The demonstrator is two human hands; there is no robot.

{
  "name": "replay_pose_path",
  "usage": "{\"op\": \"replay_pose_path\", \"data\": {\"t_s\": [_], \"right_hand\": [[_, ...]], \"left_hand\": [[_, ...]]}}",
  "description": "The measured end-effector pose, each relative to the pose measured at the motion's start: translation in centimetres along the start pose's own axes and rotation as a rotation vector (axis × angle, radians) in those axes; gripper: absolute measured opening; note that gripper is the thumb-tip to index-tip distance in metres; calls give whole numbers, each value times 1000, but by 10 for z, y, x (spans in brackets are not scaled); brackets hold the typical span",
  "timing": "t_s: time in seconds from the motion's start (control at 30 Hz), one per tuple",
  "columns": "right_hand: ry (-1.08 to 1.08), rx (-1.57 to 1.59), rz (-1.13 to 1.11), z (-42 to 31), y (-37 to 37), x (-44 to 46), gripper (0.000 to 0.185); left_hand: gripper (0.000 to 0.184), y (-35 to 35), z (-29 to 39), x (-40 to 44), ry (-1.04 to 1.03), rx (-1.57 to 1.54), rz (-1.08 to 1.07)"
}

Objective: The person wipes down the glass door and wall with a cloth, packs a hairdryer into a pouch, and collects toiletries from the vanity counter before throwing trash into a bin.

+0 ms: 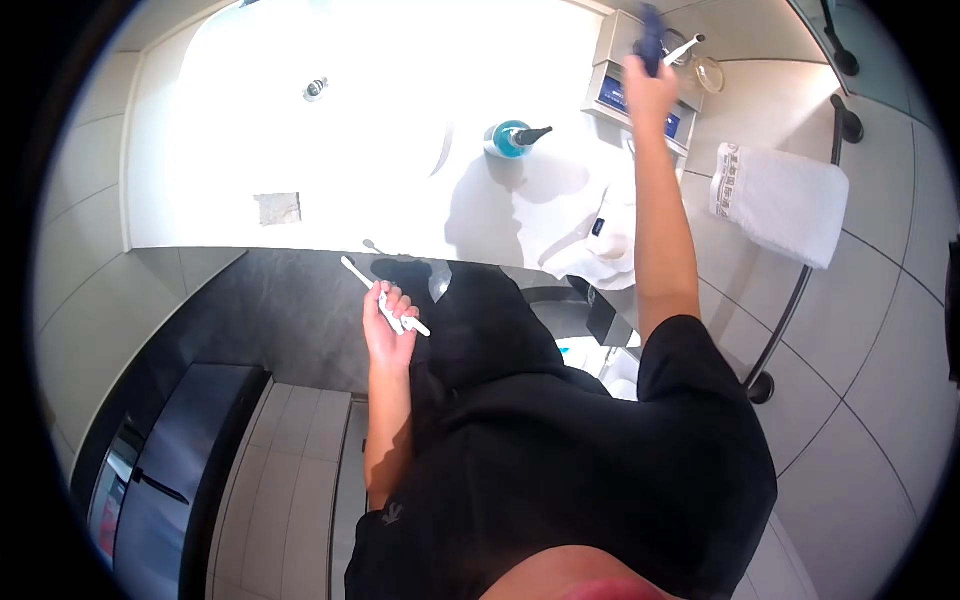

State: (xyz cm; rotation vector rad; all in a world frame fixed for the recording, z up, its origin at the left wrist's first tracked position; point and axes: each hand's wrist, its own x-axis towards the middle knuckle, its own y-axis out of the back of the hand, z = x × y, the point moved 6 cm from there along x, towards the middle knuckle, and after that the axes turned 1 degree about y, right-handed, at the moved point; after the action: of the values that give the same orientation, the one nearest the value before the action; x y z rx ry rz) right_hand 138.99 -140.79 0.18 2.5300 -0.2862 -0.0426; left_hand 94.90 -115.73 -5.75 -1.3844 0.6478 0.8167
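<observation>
My left hand (392,318) is closed around white toothbrushes (357,272) in front of the counter's edge. One brush head points up and away, and other white handle ends stick out by the palm. At the far right of the counter, my right hand (652,88) grips a dark blue object (651,40), blurred, its kind unclear. Beside those fingers a white stick with a dark tip (684,50) leans at a clear glass (709,74). Just below them is a grey tray box (612,78) with blue packets (612,95) in it.
A soap bottle with teal liquid (511,139) stands mid-counter, near the white sink with its drain (315,89). White cloths (612,240) lie at the counter's front edge. A towel (785,200) hangs over a rail (788,340) on the right. A small grey packet (279,208) lies at left.
</observation>
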Motion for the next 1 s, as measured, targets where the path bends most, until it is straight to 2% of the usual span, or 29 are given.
{"op": "replay_pose_path", "data": {"t_s": [0.03,0.07,0.1,0.2,0.23,0.47,0.57,0.6,0.83,0.9,0.97,1.0], "right_hand": [[16,-13,194,25,22,20,29],[-115,123,292,72,35,46,28],[-276,328,277,79,44,49,20],[-533,493,71,112,34,65,16],[-579,521,-75,123,20,72,18],[-672,708,-179,138,-26,98,15],[-695,802,-105,137,-29,101,13],[-726,846,-174,136,-31,101,15],[-886,801,-75,139,-20,101,18],[-405,166,92,126,15,94,27],[-17,-519,-66,93,35,66,43],[123,-628,-128,96,33,60,41]], "left_hand": [[17,-1,0,1,6,6,-11],[17,0,-2,1,19,17,-9],[17,0,-3,-1,34,32,-14],[17,1,-8,-7,58,71,-10],[17,3,-8,-9,60,63,-10],[16,8,5,-24,102,143,3],[17,15,18,-30,101,203,27],[17,21,22,-30,98,209,29],[16,54,37,-42,73,179,73],[16,59,37,-44,60,152,67],[16,63,37,-47,49,105,43],[16,65,36,-48,41,103,47]]}}
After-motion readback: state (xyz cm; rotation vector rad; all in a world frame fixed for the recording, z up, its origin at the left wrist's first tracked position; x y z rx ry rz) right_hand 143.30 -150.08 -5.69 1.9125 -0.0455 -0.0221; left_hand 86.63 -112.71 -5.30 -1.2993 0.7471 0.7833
